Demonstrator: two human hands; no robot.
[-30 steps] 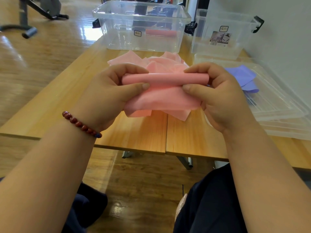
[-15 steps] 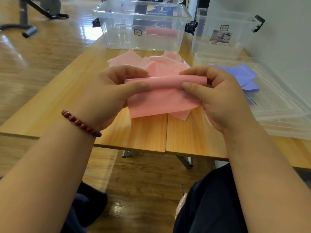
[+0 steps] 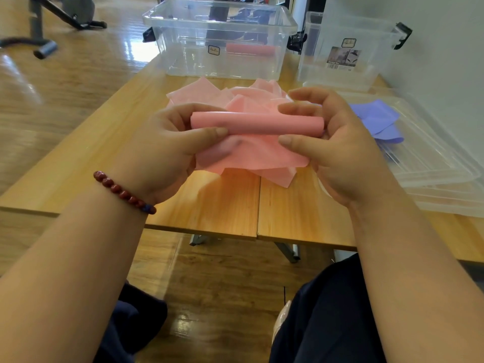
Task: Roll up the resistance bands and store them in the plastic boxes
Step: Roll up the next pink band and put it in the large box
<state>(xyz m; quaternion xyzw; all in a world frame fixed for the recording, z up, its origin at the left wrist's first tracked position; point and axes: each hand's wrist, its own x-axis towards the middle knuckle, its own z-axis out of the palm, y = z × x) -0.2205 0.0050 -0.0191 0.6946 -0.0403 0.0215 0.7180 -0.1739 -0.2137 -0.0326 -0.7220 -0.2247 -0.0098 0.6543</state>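
Observation:
A pink resistance band (image 3: 255,124) is partly rolled into a tube, held above the wooden table (image 3: 78,158). My left hand (image 3: 167,150) grips the roll's left end between thumb and fingers. My right hand (image 3: 332,142) grips the right end the same way. The band's loose tail hangs below the roll and piles up behind it on the table. A finished pink roll (image 3: 250,49) lies inside the large clear plastic box (image 3: 220,24) at the back. A purple band (image 3: 377,119) lies on a clear lid to the right.
A second, smaller clear box (image 3: 343,72) stands at the back right by the wall. Stacked clear lids (image 3: 440,176) cover the table's right side. Black exercise equipment (image 3: 47,45) stands on the wooden floor at the far left.
The roll has grown thicker as both hands turned it. The hanging tail has shortened and shifted.

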